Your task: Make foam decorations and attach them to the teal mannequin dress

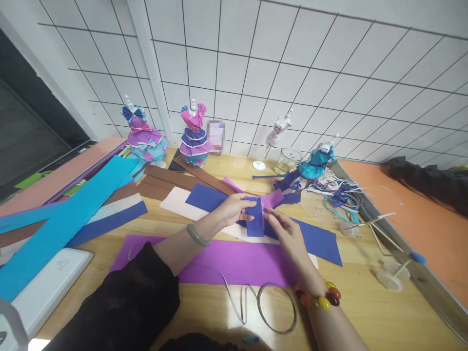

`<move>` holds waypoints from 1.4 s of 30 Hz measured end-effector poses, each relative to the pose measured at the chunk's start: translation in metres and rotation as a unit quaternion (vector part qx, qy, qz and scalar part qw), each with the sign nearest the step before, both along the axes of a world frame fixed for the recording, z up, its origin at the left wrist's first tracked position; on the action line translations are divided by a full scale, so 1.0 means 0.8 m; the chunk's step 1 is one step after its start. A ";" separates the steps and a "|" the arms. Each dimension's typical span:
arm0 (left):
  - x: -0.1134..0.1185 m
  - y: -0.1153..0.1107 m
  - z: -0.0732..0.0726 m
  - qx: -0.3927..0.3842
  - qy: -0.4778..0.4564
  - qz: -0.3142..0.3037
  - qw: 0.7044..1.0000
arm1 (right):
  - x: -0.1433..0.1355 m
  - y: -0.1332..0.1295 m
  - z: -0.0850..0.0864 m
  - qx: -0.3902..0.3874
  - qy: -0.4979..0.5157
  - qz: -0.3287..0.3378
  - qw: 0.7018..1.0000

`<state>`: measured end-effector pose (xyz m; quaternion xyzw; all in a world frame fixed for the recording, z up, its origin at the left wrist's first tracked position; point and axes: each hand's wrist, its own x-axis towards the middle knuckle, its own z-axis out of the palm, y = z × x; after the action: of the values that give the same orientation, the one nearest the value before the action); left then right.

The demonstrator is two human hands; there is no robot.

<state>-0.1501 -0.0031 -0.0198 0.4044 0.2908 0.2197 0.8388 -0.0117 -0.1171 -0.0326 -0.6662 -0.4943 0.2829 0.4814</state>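
My left hand [234, 209] pinches a small folded piece of dark blue crepe paper [255, 222] between thumb and fingers. My right hand [287, 231] is closed at the right edge of that same piece, its thumb and fingertips pressed together there. Just behind the fingers shows a short purple strip [273, 198]. Under the hands lie a long dark blue strip [318, 240], a cream strip [177, 201] beneath it and a wide purple sheet [226, 263] nearer to me.
A coil of narrow ribbon [277, 331] lies in front. Left are turquoise strips [73, 219] and a white board [62, 278]. Small dressed dress forms [193, 139], a bare one [276, 134] and a glass jar [288, 158] stand by the tiled wall. Ribbon scraps [340, 195] lie right.
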 end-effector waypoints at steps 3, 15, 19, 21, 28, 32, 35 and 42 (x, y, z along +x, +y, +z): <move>0.001 -0.005 0.003 0.009 0.007 0.005 1.000 | -0.017 0.000 0.001 -0.042 0.104 0.055 0.992; -0.001 -0.002 -0.001 0.052 0.039 -0.021 0.998 | -0.020 0.002 -0.020 -0.108 0.229 0.071 0.965; -0.002 0.002 -0.012 0.094 0.065 -0.050 0.992 | -0.018 0.002 -0.019 -0.117 0.253 0.052 0.959; -0.003 0.003 -0.018 0.116 0.069 -0.073 0.988 | -0.017 0.002 -0.019 -0.120 0.251 0.040 0.960; -0.001 0.005 -0.019 0.171 0.107 -0.074 0.977 | -0.018 0.002 -0.022 -0.117 0.259 0.043 0.958; 0.001 0.006 -0.019 0.153 0.095 -0.048 0.982 | -0.017 0.003 -0.023 -0.112 0.254 0.049 0.960; 0.002 0.008 -0.024 0.150 0.090 -0.032 0.984 | -0.016 0.002 -0.023 -0.116 0.264 0.053 0.956; 0.004 0.010 -0.032 0.149 0.089 -0.006 0.985 | -0.017 0.003 -0.028 -0.102 0.297 0.070 0.947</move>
<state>-0.1465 0.0045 -0.0450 0.5448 0.3256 0.2186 0.7412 -0.0253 -0.1151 -0.0554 -0.5613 -0.3427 0.5495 0.5153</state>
